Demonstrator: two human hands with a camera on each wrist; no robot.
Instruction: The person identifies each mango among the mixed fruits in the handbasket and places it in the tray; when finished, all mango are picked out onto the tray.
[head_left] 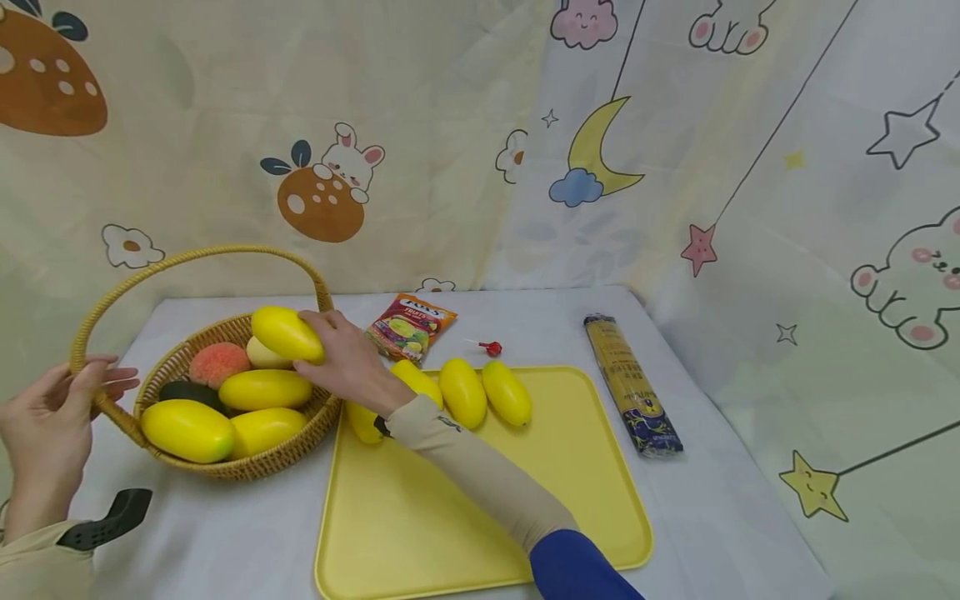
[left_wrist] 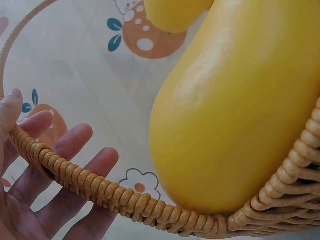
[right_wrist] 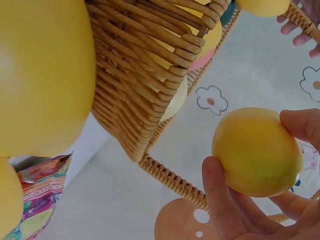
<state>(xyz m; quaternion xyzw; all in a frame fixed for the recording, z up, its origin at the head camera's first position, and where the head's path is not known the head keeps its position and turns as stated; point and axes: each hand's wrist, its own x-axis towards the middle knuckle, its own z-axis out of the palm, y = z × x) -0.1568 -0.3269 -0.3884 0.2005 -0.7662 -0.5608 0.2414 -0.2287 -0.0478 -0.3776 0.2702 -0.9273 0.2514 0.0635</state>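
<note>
My right hand [head_left: 348, 362] holds a yellow mango [head_left: 281, 333] above the far right side of a woven basket [head_left: 292, 450], its thumb and fingers around the fruit. In the right wrist view, the same mango [right_wrist: 257, 152] is seen end-on. At the basket's left, my left hand [head_left: 56, 425] holds the arched handle [head_left: 202, 255] between thumb and fingers. In the left wrist view, several fingers extend loosely beside the handle [left_wrist: 120, 197]. Inside the basket lie several yellow mangoes [head_left: 187, 431], a peach [head_left: 219, 364], a pale round fruit [head_left: 264, 355] and a dark green fruit [head_left: 192, 394], partly hidden.
A yellow tray [head_left: 480, 517] lies right of the basket, with several mangoes [head_left: 462, 393] along its far edge, partly behind my right arm. Beyond it are a candy bag [head_left: 412, 325] and a red lollipop [head_left: 491, 348]. A spaghetti pack [head_left: 632, 383] lies at right.
</note>
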